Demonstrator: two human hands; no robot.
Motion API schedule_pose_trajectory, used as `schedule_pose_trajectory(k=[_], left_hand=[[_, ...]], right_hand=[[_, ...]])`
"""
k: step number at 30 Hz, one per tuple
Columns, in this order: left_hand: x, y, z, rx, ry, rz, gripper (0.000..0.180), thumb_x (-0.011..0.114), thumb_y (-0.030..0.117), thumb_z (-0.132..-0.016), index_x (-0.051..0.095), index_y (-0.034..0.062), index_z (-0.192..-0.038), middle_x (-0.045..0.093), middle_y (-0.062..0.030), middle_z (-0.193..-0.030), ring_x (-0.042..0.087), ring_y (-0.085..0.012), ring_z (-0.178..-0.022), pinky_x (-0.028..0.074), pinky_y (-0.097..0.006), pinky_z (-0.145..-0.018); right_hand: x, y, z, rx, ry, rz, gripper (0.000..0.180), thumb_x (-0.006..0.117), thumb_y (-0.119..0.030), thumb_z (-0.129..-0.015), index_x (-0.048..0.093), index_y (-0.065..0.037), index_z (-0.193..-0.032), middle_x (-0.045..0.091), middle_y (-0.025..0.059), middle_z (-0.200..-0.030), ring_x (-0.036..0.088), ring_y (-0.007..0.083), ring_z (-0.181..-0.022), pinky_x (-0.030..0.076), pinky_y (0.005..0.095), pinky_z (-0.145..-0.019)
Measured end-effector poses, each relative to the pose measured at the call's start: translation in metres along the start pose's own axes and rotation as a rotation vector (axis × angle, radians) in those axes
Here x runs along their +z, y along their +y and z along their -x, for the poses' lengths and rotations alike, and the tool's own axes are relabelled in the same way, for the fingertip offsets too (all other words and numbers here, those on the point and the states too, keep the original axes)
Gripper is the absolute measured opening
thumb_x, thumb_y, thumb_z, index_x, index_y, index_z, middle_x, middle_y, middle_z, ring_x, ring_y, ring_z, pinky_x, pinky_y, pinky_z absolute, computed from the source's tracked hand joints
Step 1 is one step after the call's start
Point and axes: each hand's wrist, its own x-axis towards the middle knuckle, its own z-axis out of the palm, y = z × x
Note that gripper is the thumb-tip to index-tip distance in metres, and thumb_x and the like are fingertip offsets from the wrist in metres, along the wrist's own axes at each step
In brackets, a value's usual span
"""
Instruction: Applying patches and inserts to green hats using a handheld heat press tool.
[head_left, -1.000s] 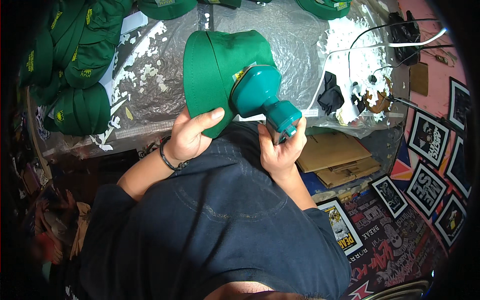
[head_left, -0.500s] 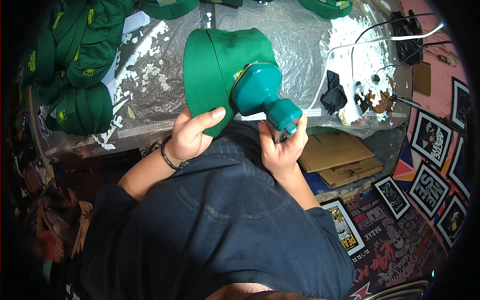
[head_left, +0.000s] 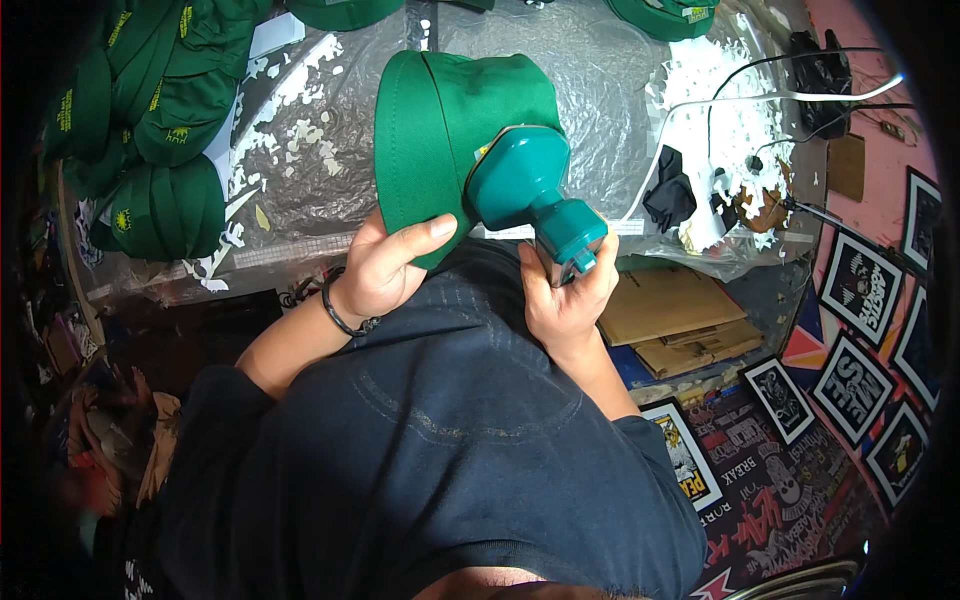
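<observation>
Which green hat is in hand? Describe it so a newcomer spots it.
Find the plastic-covered table across the top, then the left hand at its near edge. That hand grips the green hat, the only one held, partly hidden by a teal tool.

before the torso [head_left: 440, 440], above the near edge of the worktop [head_left: 600, 110], a hat [head_left: 430, 140] sits between the left grip [head_left: 390, 272] at its brim and the right grip [head_left: 570, 305] on a hand-held tool [head_left: 520, 180], whose broad end is against the hat's right side. piled hats [head_left: 190, 115] lie along the worktop's left end, with more hats [head_left: 345, 10] at its far edge. a heap of scraps [head_left: 695, 70] lies on the right, a cloth bundle [head_left: 670, 190] beside it, a cable [head_left: 745, 98] across it and a bag [head_left: 820, 85] beyond; cardboard pieces [head_left: 670, 310] lie lower, right of the right grip, and framed pictures [head_left: 852, 390] stand farther right.
</observation>
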Motion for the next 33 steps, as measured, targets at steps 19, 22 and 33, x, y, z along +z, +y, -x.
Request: schedule_pose_trajectory(k=[19, 22, 33], left_hand=[[-0.008, -0.002, 0.003, -0.037, -0.032, -0.011, 0.041, 0.053, 0.004, -0.097, 0.051, 0.0002, -0.137, 0.058, -0.0077, -0.132, 0.053, -0.0154, -0.122, 0.039, -0.033, -0.105], [-0.002, -0.002, 0.003, -0.021, -0.027, 0.004, 0.039, 0.053, 0.002, -0.097, 0.053, 0.0009, -0.136, 0.059, -0.0074, -0.131, 0.053, -0.0153, -0.122, 0.039, -0.032, -0.104], [-0.004, -0.003, 0.005, -0.023, 0.008, 0.011, 0.035, 0.051, -0.001, -0.097, 0.056, 0.0015, -0.131, 0.06, -0.0073, -0.129, 0.055, -0.0155, -0.119, 0.041, -0.032, -0.102]], right_hand=[[-0.003, 0.001, 0.005, 0.053, -0.022, -0.019, 0.05, 0.081, -0.004, -0.075, 0.053, 0.004, -0.116, 0.066, 0.015, -0.085, 0.068, 0.0262, -0.071, 0.053, 0.0317, -0.065], [-0.002, 0.004, 0.005, 0.015, -0.009, -0.026, 0.049, 0.081, -0.004, -0.075, 0.054, 0.004, -0.115, 0.066, 0.0156, -0.087, 0.068, 0.0272, -0.072, 0.053, 0.0322, -0.065], [-0.004, 0.008, 0.006, -0.017, -0.062, 0.015, 0.054, 0.077, 0.0, -0.078, 0.047, 0.007, -0.123, 0.067, 0.0105, -0.089, 0.065, 0.0163, -0.076, 0.051, 0.0276, -0.073]])
